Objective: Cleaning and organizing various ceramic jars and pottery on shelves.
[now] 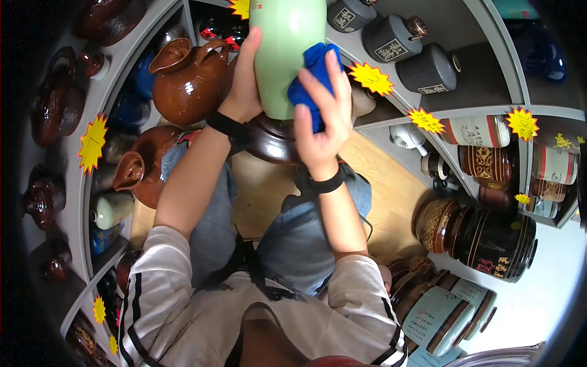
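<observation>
Right of the brown jug [186, 85], your left hand [246, 88] grasps the pale green vase [282, 58] while your right hand [325, 125] holds a blue cloth [310, 92] against it; probably slick, weighty and fragile, it wants palms around its body.

The person wears a whitish short-sleeved shirt [293, 324] with black stripes [136, 284] running down the sleeves [361, 278] and a dark-edged neckline [239, 336]. Behind the hands [324, 131], a black wristband [327, 183] circles each wrist. Blue jeans [299, 251] cover the legs; a thin black cord [370, 229] loops beside the right thigh.
</observation>
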Action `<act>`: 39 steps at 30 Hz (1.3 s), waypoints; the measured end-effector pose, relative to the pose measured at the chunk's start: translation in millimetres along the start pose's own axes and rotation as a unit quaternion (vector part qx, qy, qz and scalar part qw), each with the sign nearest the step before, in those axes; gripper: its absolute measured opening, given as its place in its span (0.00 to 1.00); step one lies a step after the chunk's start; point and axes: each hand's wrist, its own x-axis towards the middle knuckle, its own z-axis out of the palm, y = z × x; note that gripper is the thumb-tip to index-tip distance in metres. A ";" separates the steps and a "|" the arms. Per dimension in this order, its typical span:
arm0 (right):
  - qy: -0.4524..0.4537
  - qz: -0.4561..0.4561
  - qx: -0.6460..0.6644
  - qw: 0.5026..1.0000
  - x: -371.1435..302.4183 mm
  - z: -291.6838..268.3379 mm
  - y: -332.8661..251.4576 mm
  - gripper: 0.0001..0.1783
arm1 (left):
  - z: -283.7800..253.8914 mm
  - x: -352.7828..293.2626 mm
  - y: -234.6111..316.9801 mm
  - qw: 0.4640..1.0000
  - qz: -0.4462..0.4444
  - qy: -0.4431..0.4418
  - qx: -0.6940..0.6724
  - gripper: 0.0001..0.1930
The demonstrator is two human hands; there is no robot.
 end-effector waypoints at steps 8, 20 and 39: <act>0.002 -0.085 -0.050 0.995 -4.6 10.7 -16.1 0.22 | -3.4 4.4 -2.2 0.998 -0.046 -0.013 -0.029 0.41; -0.126 -0.069 -0.177 0.974 21.2 1.6 -33.2 0.23 | -37.8 10.3 -40.9 0.987 -0.095 -0.068 -0.110 0.24; 0.071 0.159 0.036 0.984 30.2 -19.1 6.1 0.25 | -15.2 -10.1 -19.1 0.982 -0.029 -0.171 0.068 0.31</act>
